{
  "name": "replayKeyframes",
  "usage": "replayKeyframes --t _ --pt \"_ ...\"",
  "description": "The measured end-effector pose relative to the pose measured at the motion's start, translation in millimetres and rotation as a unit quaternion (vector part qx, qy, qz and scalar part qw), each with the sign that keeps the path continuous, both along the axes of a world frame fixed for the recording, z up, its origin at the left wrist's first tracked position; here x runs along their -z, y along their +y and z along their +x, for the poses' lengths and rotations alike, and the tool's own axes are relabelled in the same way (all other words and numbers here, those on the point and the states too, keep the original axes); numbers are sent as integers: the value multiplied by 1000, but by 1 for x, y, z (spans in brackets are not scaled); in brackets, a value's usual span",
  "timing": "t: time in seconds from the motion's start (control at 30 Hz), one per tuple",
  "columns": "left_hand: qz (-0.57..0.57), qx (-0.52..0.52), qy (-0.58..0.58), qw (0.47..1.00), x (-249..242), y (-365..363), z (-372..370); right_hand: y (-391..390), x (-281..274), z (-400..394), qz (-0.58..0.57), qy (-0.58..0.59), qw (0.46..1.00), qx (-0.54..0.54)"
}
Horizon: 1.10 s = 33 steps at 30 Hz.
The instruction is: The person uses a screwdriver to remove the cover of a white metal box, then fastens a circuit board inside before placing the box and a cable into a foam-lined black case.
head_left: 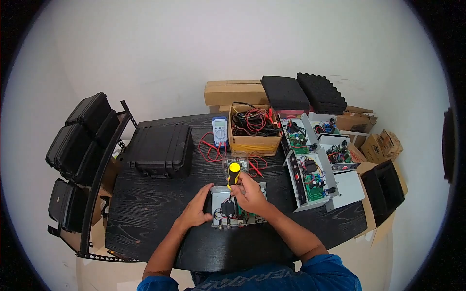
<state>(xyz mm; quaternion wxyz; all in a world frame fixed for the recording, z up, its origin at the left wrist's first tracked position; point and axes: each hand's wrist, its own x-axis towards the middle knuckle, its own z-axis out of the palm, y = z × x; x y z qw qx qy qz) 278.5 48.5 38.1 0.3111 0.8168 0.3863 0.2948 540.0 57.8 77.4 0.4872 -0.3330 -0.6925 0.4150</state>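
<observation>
Screwdriver [234,175] (yellow-capped) in the right hand's fingers [237,188].

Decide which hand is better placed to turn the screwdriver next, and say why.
Probably the right hand: it grips the yellow and black screwdriver upright over the open metal box. The left hand holds no tool and lies at the box's left side.

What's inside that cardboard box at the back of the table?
The cardboard box holds a tangle of black cables and red wires. Whatever lies beneath them is covered, so the bottom can't be seen.
</observation>
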Motion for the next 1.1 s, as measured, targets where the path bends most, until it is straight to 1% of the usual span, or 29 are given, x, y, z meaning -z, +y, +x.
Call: replayKeyframes --t 0.07,0.17,0.23,0.37,0.47,0.53,0.63,0.83,0.93,1.03,1.1 --pt "46 -12 -40 998 13 13 2 0 1 -2 6 -12 1000 4" --pt "37 -14 -52 998 -15 17 20 -1 -3 -3 13 -33 999 7" --pt "64 2 -51 997 -15 24 28 1 -2 -2 32 -54 998 9" --pt "91 26 -73 993 -17 29 41 -2 -2 -1 49 -50 998 6" --pt "85 41 -94 991 -16 30 46 -4 -4 -1 41 -34 999 2" --pt "87 42 -75 993 -14 29 46 -7 -9 0 34 -39 999 -2" --pt "81 35 -62 994 -6 31 45 0 1 2 75 -66 995 6" --pt "68 18 -43 997 8 27 46 4 2 7 65 -79 994 -30" --pt "70 12 -43 997 12 25 47 5 2 6 15 -37 998 -46" --pt "66 1 -52 996 17 24 49 0 -17 2 65 -18 997 -32" --pt "69 -3 -56 996 23 23 49 1 -14 4 25 -37 998 -38"
